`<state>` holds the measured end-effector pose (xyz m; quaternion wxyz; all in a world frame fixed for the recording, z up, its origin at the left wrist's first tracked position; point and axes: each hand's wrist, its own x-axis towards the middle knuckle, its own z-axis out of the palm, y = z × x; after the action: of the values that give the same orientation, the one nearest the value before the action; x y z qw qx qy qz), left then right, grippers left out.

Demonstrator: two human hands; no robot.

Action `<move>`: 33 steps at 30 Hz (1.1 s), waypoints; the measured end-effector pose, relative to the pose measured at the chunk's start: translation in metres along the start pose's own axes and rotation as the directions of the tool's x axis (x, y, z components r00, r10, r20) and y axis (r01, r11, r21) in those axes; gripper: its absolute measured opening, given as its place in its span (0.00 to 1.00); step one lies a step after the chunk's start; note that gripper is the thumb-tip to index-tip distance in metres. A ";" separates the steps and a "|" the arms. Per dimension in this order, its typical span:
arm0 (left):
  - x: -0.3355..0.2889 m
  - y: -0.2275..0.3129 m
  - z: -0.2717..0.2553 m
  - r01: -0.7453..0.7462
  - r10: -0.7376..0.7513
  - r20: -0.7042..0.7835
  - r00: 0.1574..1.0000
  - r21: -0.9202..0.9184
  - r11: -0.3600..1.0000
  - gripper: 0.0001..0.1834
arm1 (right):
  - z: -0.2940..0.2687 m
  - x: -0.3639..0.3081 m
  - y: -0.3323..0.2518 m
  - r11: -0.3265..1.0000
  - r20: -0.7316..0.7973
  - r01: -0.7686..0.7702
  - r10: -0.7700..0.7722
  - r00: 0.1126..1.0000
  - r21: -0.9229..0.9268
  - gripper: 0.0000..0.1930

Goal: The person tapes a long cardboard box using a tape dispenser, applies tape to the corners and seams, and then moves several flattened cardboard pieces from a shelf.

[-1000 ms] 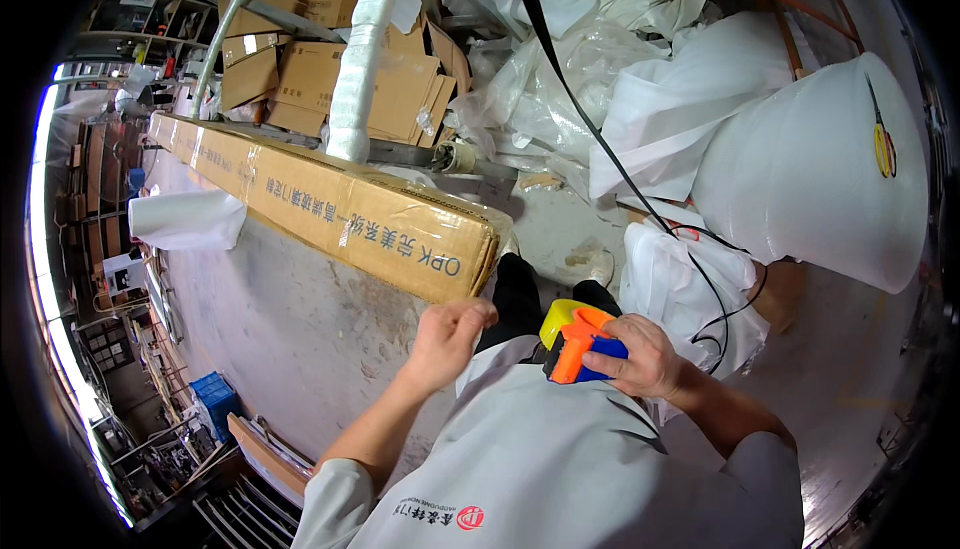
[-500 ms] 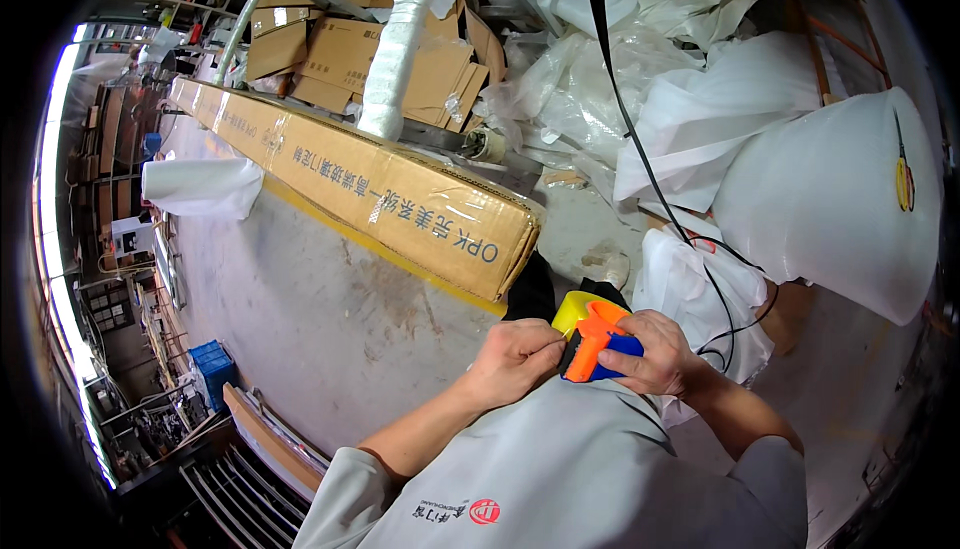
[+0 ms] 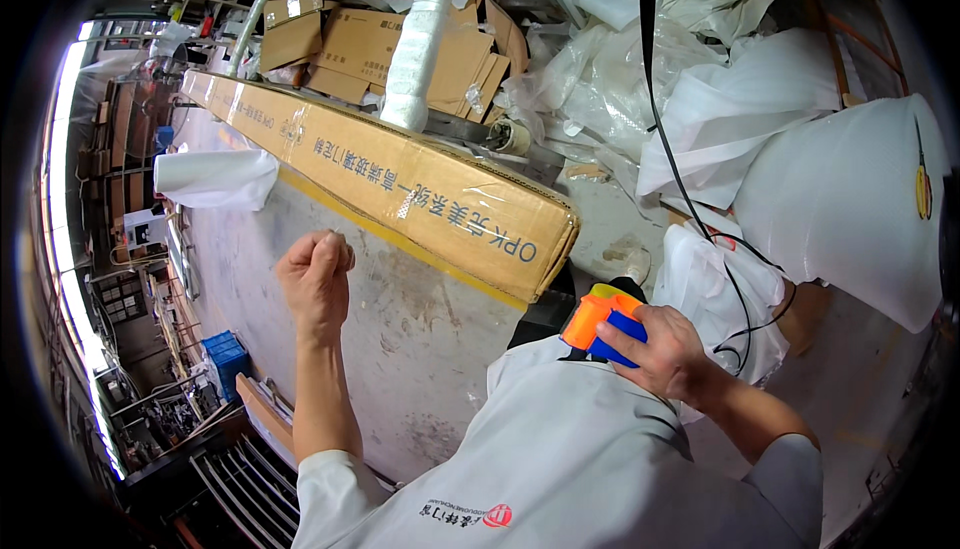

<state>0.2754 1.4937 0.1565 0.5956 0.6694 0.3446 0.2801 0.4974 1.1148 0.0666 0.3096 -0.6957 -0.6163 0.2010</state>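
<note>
My right hand (image 3: 668, 349) grips a tape dispenser (image 3: 618, 334) in orange and blue plastic, close to the front of my grey shirt. A yellow tape roll (image 3: 628, 301) shows at its far side. Out to the left, my left hand (image 3: 316, 274) is raised in a closed fist, apart from the dispenser. Whatever its fingers may hold is hidden. Beyond both hands lies a long cardboard box (image 3: 400, 189), running from the far left toward the middle, with shiny clear tape across it.
A white roll of sheeting (image 3: 215, 181) lies left of the box. Flattened cardboard (image 3: 365, 44) and crumpled plastic film (image 3: 630, 79) are piled behind it. At right stand a big foam roll (image 3: 850, 209) and a hanging black cable (image 3: 665, 149). A blue crate (image 3: 226, 361) sits at left.
My left hand has left the dispenser and swung up and to the left, its fingers still closed. The right hand keeps the tape dispenser near my shirt; the whole view has shifted slightly.
</note>
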 end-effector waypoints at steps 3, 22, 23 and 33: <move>0.022 -0.014 0.002 -0.153 0.170 0.003 0.986 0.450 0.880 0.08 | 0.003 0.008 -0.007 0.998 -0.002 -0.057 0.057 0.998 -0.011 0.36; 0.079 -0.062 0.005 -0.474 0.551 0.330 0.766 0.870 0.138 0.28 | 0.032 0.029 -0.012 0.991 0.088 -0.132 0.133 0.987 -0.012 0.37; 0.069 -0.056 0.046 -0.511 0.441 0.388 0.809 0.836 0.201 0.27 | 0.033 0.028 -0.012 0.991 0.086 -0.132 0.133 0.987 -0.012 0.37; 0.138 -0.075 -0.023 -0.169 0.329 0.179 0.927 0.984 -0.059 0.28 | 0.039 0.025 -0.010 0.994 0.010 -0.099 0.099 0.995 -0.046 0.38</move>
<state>0.3316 1.6216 0.0801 -0.1351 0.9240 0.3447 0.0952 0.4683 1.1471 0.0472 0.2796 -0.7310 -0.5874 0.2061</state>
